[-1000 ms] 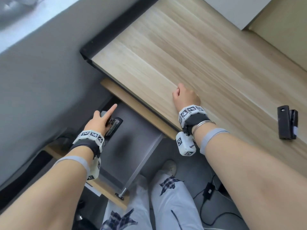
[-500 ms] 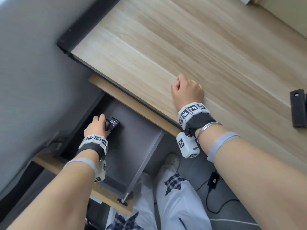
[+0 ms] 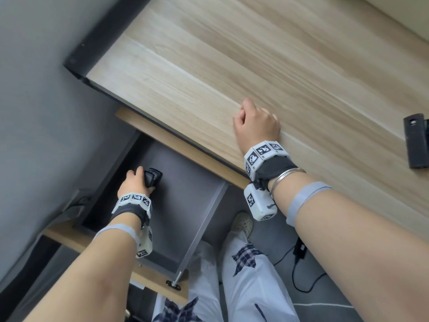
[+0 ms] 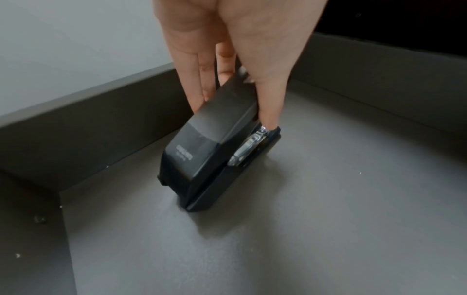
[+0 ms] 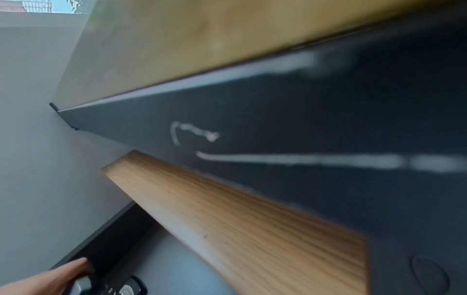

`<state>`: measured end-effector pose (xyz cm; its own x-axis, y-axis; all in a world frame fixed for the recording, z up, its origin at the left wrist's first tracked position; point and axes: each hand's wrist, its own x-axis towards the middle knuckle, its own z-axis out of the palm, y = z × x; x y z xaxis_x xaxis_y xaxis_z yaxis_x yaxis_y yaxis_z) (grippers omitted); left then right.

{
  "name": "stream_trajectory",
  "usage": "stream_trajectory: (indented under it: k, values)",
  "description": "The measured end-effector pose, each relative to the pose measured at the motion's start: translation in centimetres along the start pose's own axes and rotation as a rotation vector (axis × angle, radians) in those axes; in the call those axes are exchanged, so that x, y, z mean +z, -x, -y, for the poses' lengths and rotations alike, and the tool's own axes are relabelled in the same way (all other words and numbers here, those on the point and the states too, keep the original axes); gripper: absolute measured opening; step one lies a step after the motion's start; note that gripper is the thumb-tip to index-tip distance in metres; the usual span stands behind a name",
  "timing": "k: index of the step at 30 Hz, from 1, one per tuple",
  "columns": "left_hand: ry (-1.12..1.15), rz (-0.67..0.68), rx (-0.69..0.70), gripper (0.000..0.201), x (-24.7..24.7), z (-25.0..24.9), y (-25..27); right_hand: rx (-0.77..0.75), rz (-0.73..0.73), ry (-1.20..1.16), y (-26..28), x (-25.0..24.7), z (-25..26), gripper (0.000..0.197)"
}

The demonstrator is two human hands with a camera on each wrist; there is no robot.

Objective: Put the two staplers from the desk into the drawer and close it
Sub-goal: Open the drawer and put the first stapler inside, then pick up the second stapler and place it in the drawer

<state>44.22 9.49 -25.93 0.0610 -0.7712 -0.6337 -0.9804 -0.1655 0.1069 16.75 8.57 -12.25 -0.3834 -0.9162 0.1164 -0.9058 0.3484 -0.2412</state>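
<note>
My left hand [image 3: 135, 184] is inside the open grey drawer [image 3: 185, 205] near its back left corner. It grips a black stapler [image 3: 153, 177] with the thumb on one side and the fingers on the other. In the left wrist view the stapler [image 4: 209, 151] is tilted, and its lower end touches the drawer floor [image 4: 316, 229]. The second black stapler [image 3: 416, 140] lies on the wooden desk [image 3: 255, 54] at the far right edge of the head view. My right hand [image 3: 256, 129] rests as a fist on the desk's front edge and holds nothing.
A grey wall [image 3: 34, 112] stands close on the drawer's left. Below the desk are my legs in white trousers [image 3: 243, 287], a shoe [image 3: 242, 223] and a black cable with an adapter [image 3: 300, 248] on the floor. The right wrist view shows the desk's dark underside [image 5: 303, 129].
My left hand's index finger was stretched out a second ago and now curls round the stapler. The hand has gone lower into the drawer, and the stapler now touches the floor. The right hand stayed put.
</note>
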Motion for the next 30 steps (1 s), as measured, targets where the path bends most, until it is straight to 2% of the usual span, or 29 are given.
stream_trajectory:
  k: [3, 5, 9, 13, 16, 23, 30]
  values:
    - [-0.025, 0.007, -0.002, 0.051, -1.3, -0.2, 0.7, -0.011, -0.001, -0.013, 0.0, -0.1, 0.0, 0.02]
    - [-0.066, 0.005, 0.044, 0.045, -2.7, -0.5, 1.5, -0.019, 0.047, 0.006, 0.1, -0.4, 0.0, 0.021]
    - [-0.084, -0.03, 0.139, 0.032, -6.7, -2.5, 4.0, -0.031, 0.216, 0.023, -0.2, -1.8, 0.0, 0.023]
    - [-0.045, -0.065, 0.255, 0.027, -10.7, -6.8, 7.7, -0.047, 0.426, -0.024, -0.8, -3.9, -0.4, 0.024]
    - [0.004, -0.079, 0.352, 0.023, -13.6, -10.5, 10.3, 0.01, 0.488, -0.051, -1.0, -5.6, -1.5, 0.027]
    - [-0.017, -0.107, 0.545, 0.025, -17.7, -20.4, 12.5, 0.153, 0.434, 0.015, -2.4, -11.3, -9.1, 0.025]
    - [-0.123, -0.112, 0.6, 0.026, -15.8, -29.9, 12.1, 0.443, 0.3, 0.17, -2.9, -16.1, -21.9, 0.032]
